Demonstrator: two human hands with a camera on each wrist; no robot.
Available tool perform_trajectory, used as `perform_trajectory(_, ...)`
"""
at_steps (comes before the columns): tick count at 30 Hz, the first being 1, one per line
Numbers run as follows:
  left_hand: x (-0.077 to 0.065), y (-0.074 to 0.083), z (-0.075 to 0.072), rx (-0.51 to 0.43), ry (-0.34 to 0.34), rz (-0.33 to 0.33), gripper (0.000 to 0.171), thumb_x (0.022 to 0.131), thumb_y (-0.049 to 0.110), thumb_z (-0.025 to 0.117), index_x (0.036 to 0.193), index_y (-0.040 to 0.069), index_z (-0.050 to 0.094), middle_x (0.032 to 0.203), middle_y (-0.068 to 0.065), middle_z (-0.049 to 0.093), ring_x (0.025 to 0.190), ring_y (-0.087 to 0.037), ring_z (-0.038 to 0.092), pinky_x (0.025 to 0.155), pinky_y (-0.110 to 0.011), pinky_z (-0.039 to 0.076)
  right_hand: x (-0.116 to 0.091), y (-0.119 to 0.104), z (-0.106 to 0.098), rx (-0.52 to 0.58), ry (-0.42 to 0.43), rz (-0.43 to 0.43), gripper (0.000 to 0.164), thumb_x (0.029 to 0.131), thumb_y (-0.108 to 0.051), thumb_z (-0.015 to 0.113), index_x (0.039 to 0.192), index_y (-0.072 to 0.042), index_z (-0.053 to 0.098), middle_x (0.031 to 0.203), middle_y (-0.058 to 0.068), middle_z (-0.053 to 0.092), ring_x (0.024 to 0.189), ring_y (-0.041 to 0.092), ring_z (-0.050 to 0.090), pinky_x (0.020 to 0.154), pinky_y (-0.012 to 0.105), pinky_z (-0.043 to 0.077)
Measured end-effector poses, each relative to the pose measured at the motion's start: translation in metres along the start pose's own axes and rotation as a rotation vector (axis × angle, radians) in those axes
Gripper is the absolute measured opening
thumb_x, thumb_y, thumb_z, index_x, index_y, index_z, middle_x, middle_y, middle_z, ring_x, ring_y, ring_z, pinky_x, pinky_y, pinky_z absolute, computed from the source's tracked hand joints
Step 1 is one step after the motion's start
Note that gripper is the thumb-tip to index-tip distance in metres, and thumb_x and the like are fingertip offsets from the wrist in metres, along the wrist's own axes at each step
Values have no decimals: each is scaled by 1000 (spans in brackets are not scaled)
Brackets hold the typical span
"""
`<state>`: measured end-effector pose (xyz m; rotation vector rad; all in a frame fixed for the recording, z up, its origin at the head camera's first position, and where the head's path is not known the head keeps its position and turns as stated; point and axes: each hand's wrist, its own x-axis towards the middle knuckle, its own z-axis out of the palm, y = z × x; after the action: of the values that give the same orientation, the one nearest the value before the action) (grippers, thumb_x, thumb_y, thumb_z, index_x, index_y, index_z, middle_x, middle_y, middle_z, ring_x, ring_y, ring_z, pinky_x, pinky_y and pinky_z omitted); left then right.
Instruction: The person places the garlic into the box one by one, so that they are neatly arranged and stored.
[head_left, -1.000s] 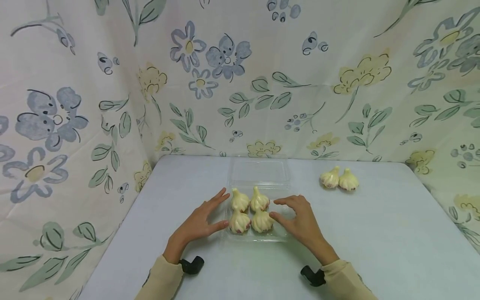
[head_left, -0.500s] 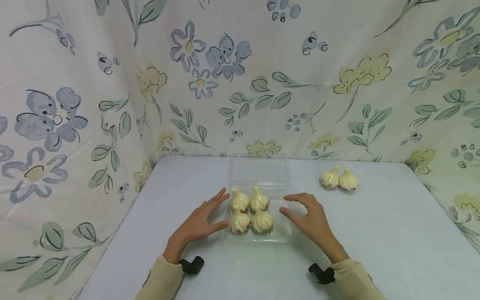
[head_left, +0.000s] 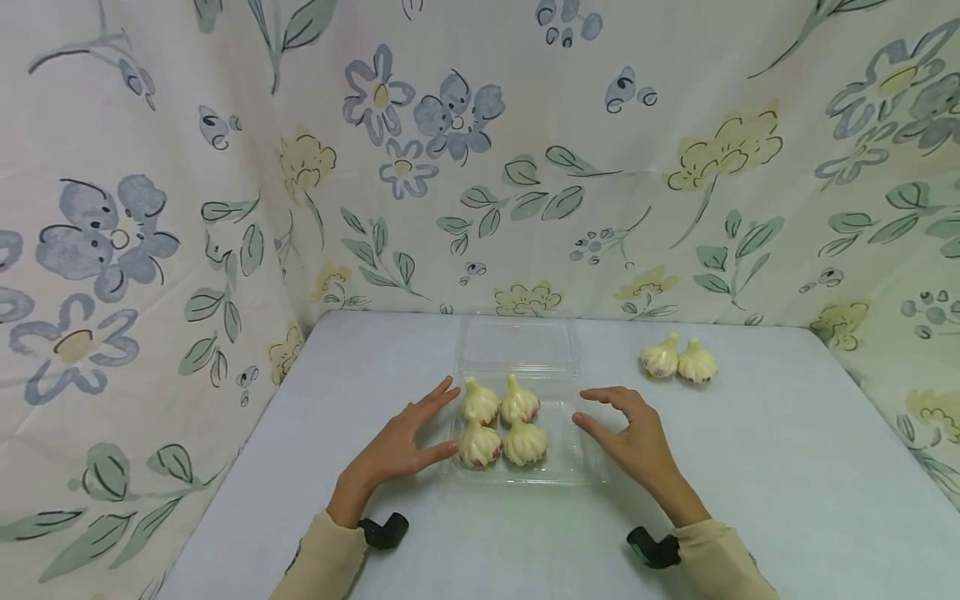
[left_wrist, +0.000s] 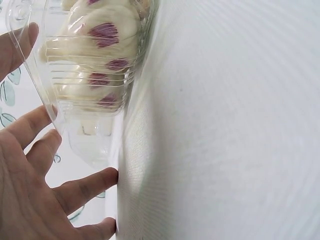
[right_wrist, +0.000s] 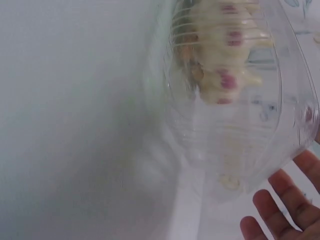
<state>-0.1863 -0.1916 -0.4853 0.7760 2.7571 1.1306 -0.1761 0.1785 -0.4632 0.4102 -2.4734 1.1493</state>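
Note:
A clear plastic clamshell box (head_left: 566, 454) lies mid-table with its lid (head_left: 517, 343) folded back. Several white garlic bulbs (head_left: 480, 446) with purple patches fill its left and middle part, in two rows. My left hand (head_left: 393, 446) is at the box's left side, fingers spread; in the left wrist view its fingertips touch the clear rim (left_wrist: 37, 82). My right hand (head_left: 637, 437) is at the right side, thumb and forefinger apart with nothing between them. In the right wrist view its fingers (right_wrist: 287, 195) are straight beside the box's edge; whether they all touch it I cannot tell.
Two more garlic bulbs (head_left: 662, 357) stand side by side at the back right of the white table (head_left: 750, 467). A floral curtain (head_left: 525, 167) hangs behind and at both sides. Each wrist wears a black camera (head_left: 384, 530).
My right hand has moved right, from beside the front right garlic bulb to the box's right edge. The left hand and the garlic bulbs have stayed in place.

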Motion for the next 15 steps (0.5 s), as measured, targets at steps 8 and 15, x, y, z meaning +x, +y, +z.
perform_trajectory(8, 0, -1, 0, 10, -2, -4, 81, 94, 48, 68, 162, 25, 31, 172, 8, 16, 158, -28, 23, 122, -71, 13, 0, 8, -9, -15, 26, 19, 34, 85, -18, 84, 117, -12, 74, 115, 6, 75, 107, 28, 66, 89, 36, 51)
perform_trajectory(15, 0, -2, 1, 11, 3, 0, 81, 94, 49, 68, 161, 23, 32, 172, 8, 16, 158, -27, 23, 122, -71, 14, -2, 18, -19, -29, 64, 51, 38, 86, -16, 83, 121, -8, 72, 119, 8, 73, 106, 26, 64, 88, 28, 48)
